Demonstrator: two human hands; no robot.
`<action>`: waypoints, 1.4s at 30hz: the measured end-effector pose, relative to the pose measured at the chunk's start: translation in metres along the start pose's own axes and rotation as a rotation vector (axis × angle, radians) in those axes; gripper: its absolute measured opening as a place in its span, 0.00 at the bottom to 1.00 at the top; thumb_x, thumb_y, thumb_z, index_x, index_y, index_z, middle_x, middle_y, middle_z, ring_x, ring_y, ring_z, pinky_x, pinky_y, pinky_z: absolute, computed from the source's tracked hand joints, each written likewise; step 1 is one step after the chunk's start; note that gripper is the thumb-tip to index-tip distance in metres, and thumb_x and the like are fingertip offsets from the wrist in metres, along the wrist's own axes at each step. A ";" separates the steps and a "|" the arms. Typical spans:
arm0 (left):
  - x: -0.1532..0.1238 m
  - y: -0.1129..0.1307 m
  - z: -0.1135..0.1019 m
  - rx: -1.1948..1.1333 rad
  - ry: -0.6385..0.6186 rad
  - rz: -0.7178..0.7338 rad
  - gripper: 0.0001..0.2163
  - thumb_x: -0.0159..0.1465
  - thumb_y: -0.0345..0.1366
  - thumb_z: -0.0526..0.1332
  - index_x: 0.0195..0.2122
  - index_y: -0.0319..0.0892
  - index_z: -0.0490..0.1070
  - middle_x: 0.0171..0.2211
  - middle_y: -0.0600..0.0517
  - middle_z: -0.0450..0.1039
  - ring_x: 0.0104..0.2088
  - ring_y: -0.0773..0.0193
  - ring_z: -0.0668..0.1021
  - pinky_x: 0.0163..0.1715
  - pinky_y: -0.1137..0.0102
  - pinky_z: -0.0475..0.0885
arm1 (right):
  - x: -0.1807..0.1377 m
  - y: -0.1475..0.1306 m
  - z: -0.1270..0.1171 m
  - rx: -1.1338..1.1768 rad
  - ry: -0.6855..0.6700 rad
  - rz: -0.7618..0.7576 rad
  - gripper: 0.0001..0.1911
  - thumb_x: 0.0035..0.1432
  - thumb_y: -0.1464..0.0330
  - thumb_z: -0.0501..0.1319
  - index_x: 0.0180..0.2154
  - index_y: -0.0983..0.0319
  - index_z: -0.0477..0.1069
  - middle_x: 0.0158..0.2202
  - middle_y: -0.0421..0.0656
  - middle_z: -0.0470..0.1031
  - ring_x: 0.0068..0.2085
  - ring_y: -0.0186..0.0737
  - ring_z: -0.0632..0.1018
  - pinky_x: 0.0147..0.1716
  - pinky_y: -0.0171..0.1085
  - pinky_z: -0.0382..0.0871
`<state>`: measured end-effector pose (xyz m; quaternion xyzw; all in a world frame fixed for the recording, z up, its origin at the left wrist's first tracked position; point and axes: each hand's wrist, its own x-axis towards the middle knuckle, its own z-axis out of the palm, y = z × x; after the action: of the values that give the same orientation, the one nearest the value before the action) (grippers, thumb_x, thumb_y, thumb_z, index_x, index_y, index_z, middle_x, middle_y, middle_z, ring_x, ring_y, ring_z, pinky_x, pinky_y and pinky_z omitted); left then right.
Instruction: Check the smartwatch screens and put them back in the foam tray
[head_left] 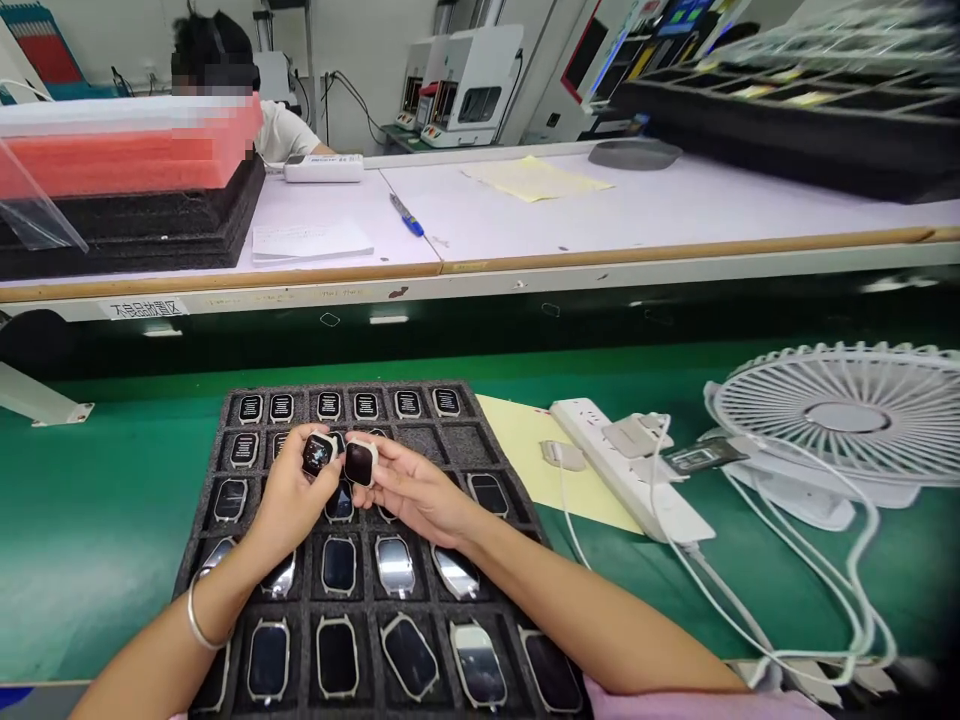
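My left hand grips a smartwatch case with its screen lit. Close beside it, my right hand pinches a second watch case whose screen is dark. Both hands are above a dark foam tray divided into square compartments. Several strapless watch cases lie in it. Those in the far rows, such as the watch at the back left, show lit text; the nearer ones, such as the watch in the front row, have dark or reflective screens. My hands and forearms hide some compartments.
A white power strip and yellow paper lie right of the tray, with loose white cables and a white fan. Beyond, a raised shelf bears foam stacks, a blue pen and a black tray. A person sits behind it.
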<state>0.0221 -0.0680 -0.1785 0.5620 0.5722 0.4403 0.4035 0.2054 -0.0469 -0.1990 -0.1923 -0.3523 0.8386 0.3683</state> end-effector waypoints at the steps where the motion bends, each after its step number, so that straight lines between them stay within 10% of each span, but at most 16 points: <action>1: -0.001 -0.001 0.000 0.028 0.000 0.003 0.16 0.61 0.38 0.60 0.50 0.43 0.63 0.40 0.50 0.71 0.40 0.60 0.75 0.42 0.64 0.70 | 0.000 0.000 -0.001 0.001 0.002 0.003 0.25 0.57 0.63 0.71 0.56 0.57 0.71 0.45 0.43 0.74 0.36 0.35 0.78 0.42 0.39 0.69; 42: -0.001 -0.002 0.004 0.082 -0.024 0.031 0.15 0.63 0.39 0.58 0.51 0.43 0.63 0.44 0.49 0.70 0.43 0.60 0.73 0.45 0.64 0.67 | 0.002 0.001 -0.003 0.019 -0.075 -0.046 0.27 0.58 0.63 0.71 0.56 0.59 0.68 0.37 0.41 0.77 0.37 0.35 0.80 0.41 0.37 0.69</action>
<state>0.0258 -0.0686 -0.1819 0.5921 0.5762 0.4160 0.3800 0.2048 -0.0448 -0.2019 -0.1493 -0.3621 0.8398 0.3759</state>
